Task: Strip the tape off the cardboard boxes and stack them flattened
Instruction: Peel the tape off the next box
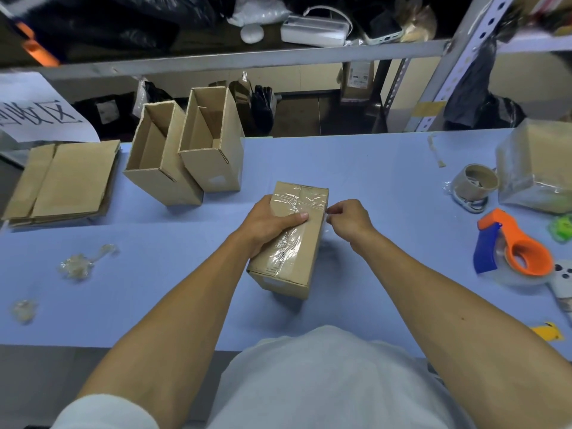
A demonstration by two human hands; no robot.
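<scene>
While the left hand [268, 218] grips the taped box [291, 239] mid-table [387, 181], thumb across its top, the right hand [346, 218] pinches clear tape [325, 212] at the box's right edge. Fingertips hidden; tape edge barely discernible.

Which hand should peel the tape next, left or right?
Right. The right hand is already pinching at the tape at the edge of the taped box, while the left hand grips the box to steady it.
</scene>
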